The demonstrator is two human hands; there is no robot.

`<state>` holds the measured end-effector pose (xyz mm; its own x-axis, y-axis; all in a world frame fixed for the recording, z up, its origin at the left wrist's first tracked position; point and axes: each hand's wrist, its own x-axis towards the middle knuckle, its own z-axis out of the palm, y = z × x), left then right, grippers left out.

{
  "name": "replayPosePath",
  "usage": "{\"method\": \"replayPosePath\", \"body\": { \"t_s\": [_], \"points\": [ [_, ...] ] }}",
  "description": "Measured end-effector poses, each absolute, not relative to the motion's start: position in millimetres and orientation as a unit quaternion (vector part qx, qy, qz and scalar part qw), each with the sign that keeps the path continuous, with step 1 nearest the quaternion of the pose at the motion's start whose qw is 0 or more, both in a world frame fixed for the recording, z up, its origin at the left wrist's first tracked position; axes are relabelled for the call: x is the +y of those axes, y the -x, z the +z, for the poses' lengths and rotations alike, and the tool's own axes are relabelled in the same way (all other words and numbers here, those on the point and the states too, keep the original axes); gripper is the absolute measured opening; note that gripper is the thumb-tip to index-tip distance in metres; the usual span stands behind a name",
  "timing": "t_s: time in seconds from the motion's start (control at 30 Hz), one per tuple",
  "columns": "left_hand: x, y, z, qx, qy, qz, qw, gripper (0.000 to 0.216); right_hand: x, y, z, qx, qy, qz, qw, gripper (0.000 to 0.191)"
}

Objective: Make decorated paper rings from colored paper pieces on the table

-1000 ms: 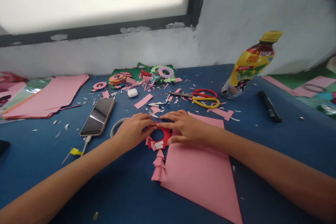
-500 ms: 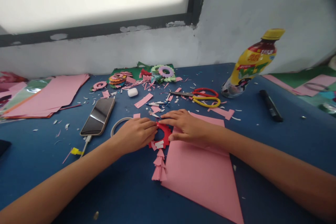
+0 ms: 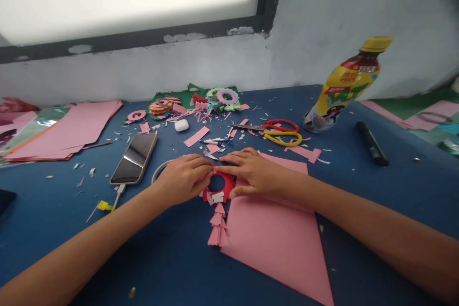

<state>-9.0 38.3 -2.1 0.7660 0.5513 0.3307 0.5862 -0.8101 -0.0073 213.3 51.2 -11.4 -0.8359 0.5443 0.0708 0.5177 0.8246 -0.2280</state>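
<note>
A red paper ring (image 3: 229, 185) with a notched edge lies flat on the blue table. White strips and a pink tiered paper tassel (image 3: 218, 227) are attached at its near side. My left hand (image 3: 185, 178) is closed at the ring's upper left edge, fingertips bent down and pinching there. Across from it, my right hand (image 3: 255, 171) has its fingers stretched out, the index fingertip touching the top of the ring and the thumb apart by its right edge. Under my right hand lies a folded pink paper sheet (image 3: 274, 244). A bit of pink shows at the fingertips.
Scissors (image 3: 283, 133), paper scraps and a white earbud case (image 3: 181, 125) lie beyond my hands. A phone (image 3: 134, 158) with a cable and pink sheets (image 3: 71, 129) are left. Finished paper rings (image 3: 227, 96) lie at the back. A bottle (image 3: 344, 88) and black marker (image 3: 372, 143) stand and lie right.
My left hand has shifted slightly up and left, uncovering more of the red ring. My right index finger now reaches straighter across the ring's top. The ring has hardly moved.
</note>
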Motion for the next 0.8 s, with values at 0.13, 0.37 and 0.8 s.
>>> {"method": "replayPosePath", "body": {
  "t_s": [0.13, 0.37, 0.8],
  "points": [
    [41.7, 7.0, -5.7, -0.331, 0.930, -0.159, -0.008, 0.026, 51.2, -213.1, -11.9, -0.955, 0.272, 0.091, 0.074, 0.058],
    [43.9, 8.9, -6.6, -0.331, 0.931, -0.145, -0.042, 0.025, 50.8, -213.9, -13.6, -0.957, 0.260, 0.095, 0.087, 0.059],
    [43.5, 13.0, -6.8, -0.313, 0.940, -0.127, -0.056, 0.025, 53.1, -217.1, -12.8, -0.941, 0.284, 0.138, 0.124, 0.061]
  ]
}}
